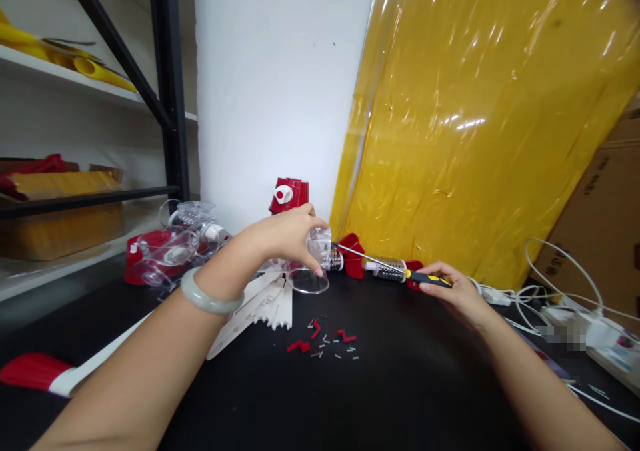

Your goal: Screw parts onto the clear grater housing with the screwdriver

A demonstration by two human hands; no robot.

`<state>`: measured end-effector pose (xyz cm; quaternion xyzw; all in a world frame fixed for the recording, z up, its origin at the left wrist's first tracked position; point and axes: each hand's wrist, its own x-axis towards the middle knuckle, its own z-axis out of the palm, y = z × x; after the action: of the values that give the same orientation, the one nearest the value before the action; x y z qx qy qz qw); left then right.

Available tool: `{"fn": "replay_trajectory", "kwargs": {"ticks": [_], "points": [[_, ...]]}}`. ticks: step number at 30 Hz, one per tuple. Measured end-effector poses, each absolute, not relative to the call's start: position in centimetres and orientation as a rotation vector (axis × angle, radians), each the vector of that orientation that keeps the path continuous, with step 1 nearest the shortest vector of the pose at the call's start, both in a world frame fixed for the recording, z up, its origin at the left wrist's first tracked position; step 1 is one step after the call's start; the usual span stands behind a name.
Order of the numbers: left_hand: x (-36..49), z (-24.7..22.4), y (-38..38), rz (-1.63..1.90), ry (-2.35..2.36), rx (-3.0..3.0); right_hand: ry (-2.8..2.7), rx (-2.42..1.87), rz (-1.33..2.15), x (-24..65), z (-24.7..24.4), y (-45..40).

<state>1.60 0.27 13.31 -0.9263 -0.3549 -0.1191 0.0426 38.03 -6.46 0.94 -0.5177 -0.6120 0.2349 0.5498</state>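
Note:
My left hand [295, 234] is closed around a clear plastic part [319, 239], held over the black table. In my right hand [455, 294] is a screwdriver [425, 277] with a black and yellow handle, its long shaft pointing left. The shaft's tip reaches the clear part's right side; whether it touches cannot be made out. Just beyond the shaft lie a metal grater drum [390, 269] and a red part [353, 254]. Small screws [325, 339] and several red pieces [299, 346] are scattered on the table below. A red housing [293, 195] with a white knob stands behind my left hand.
White flat parts [255, 307] lie beside my left wrist. Clear and red parts [165, 251] are piled at the left, near a shelf [170, 91]. White cables [525, 297] and a power strip [615, 357] are at the right. Yellow sheeting [465, 117] stands behind.

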Motion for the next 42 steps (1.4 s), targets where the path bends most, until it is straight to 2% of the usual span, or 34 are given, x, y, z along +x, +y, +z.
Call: {"fn": "replay_trajectory", "kwargs": {"ticks": [13, 22, 33, 42], "points": [[2.5, 13.2, -0.5, -0.28, -1.055, -2.808, -1.525, -1.243, 0.517, 38.3, 0.8, -6.3], [2.8, 12.7, -0.3, -0.259, -1.028, -2.724, -1.5, -1.29, 0.332, 37.6, 1.3, -6.4], [4.0, 11.4, 0.7, -0.305, -0.978, -2.783, -1.663, -1.231, 0.216, 38.4, 4.2, -8.3], [3.2, 10.5, -5.7, -0.343, -0.884, -2.83, -1.583, -1.319, 0.22, 40.3, 3.7, -15.5]]}}
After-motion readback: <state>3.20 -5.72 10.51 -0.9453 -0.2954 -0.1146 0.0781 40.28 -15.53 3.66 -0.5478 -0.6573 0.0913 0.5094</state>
